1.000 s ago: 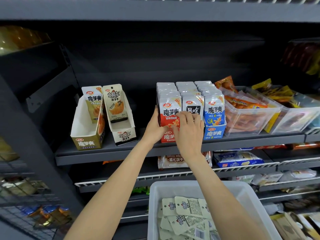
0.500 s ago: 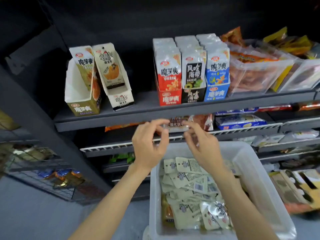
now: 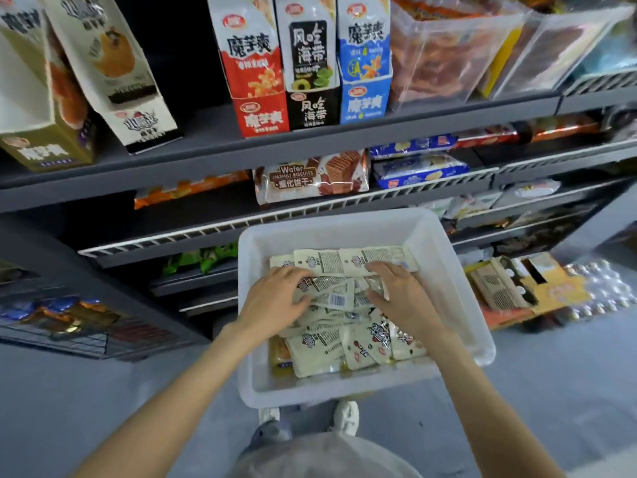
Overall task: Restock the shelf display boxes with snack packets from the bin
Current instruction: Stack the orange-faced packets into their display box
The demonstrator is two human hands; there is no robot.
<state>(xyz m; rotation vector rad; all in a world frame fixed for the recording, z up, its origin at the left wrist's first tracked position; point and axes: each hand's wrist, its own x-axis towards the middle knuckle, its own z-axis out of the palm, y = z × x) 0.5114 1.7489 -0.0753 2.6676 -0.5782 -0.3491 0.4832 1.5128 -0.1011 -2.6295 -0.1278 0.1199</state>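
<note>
Snack packets (image 3: 331,339) are lying in a loose overlapping heap inside the bin (image 3: 458,305): flat, cream-coloured, glossy sachets with printed text, barcodes and round hang holes. Bin is a white, smooth plastic rectangular tub with rounded corners, sitting low in front of the shelving. Left hand (image 3: 275,301) is resting palm-down on the pile, fingers spread and slightly bent, touching packets; can't tell if it's gripping any. Right hand (image 3: 400,294) is also lying on the pile, fingers curling down among the packets; grip unclear. Display boxes are standing on the grey metal shelf (image 3: 213,146) above: red box (image 3: 260,115), black box (image 3: 313,108), blue box (image 3: 365,103) are looking full; olive box (image 3: 44,150) and white box (image 3: 144,125), cardboard, are tilting left.
</note>
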